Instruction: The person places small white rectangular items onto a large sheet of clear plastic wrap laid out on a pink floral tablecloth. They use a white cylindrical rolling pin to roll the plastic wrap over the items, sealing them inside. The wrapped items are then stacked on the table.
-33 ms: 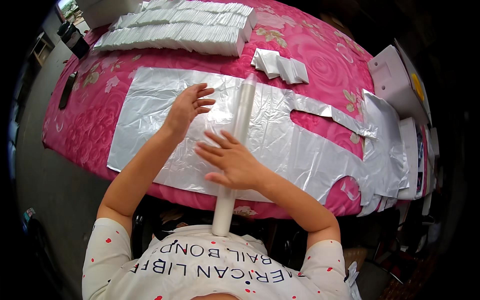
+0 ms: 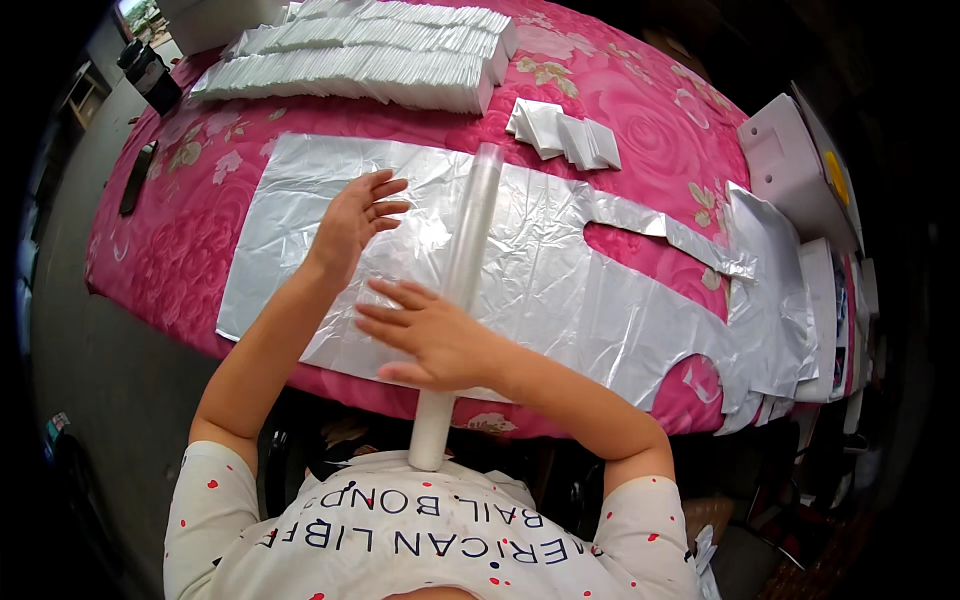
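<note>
A long, translucent whitish tube or roll (image 2: pixel 476 220) lies lengthwise across a spread of thin silvery-white plastic sheets (image 2: pixel 545 270), its near end reaching past the table edge to my shirt. The sheets have strap-like cut-outs toward the right. My right hand (image 2: pixel 428 340) is over the roll's near half, its fingers spread and pointing left; whether the palm presses on it, I cannot tell. Left of the roll, my left hand (image 2: pixel 355 222) hovers over the sheet with fingers apart, holding nothing.
Rows of tightly packed folded white packets (image 2: pixel 370 70) stand at the back left. A few loose packets (image 2: pixel 565 135) lie right of them. A dark bottle (image 2: pixel 150 78) and a dark slim object (image 2: pixel 138 178) are far left. White foam boxes (image 2: pixel 790 150) line the right side.
The roll has moved a little to the left over the sheets. Both of my hands have shifted left as well, the right one together with the roll.
</note>
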The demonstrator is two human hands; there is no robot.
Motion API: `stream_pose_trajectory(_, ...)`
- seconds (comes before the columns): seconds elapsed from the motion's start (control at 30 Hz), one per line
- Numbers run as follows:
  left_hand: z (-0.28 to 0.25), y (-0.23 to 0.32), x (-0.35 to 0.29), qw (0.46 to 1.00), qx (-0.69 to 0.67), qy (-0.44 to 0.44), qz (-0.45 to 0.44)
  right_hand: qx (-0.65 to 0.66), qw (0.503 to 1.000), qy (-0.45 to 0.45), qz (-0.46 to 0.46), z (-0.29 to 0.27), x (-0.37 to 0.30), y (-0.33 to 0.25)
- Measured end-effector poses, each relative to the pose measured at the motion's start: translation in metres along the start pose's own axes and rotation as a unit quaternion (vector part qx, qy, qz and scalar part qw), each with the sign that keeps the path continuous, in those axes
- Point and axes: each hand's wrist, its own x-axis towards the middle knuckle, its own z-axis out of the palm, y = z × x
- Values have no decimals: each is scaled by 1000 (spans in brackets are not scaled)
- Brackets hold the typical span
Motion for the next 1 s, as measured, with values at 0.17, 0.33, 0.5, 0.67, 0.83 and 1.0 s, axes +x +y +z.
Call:
stream_pose_trajectory(0.17, -99, 24, -81, 993, 39, 105, 22, 222, 966, -2, -135, 8, 59, -48)
stream_pose_trajectory(0.33, -152, 25, -174, 979, 82, 186, 23, -62, 996, 60, 30, 2, 61, 23)
stream_pose_trajectory(0.5, -143, 14, -214, 974, 123, 190, 29, -119, 992, -12, -41, 28, 121, 51)
stream_pose_trajectory(0.67, -113, 13, -217, 728, 651, 205, 64, -118, 992, 15, 41, 79, 216, 32)
stream_pose_trajectory(0.83, -117, 12, -208, 775, 564, 273, -84, -50, 932, 271, 234, 117, 247, 10)
stream_pose_trajectory(1.0, -106, 17, -219, 976, 76, 139, -149, 530, 719, 356, 275, 103, 219, 5)
